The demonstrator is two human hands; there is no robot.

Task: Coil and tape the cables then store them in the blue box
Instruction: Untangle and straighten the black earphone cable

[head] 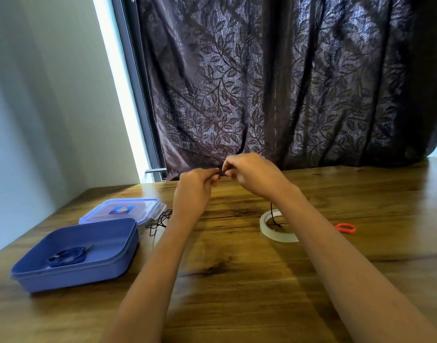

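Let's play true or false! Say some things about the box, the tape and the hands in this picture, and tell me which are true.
1. The blue box is open, and its lid lies behind it. True.
2. The box is empty. False: a coiled blue cable lies inside it.
3. The left hand and the right hand pinch a black cable between them, above the table. True.
4. The right hand holds the tape roll. False: the roll lies on the table.
5. A red ring lies on the table to the right of the tape roll. True.
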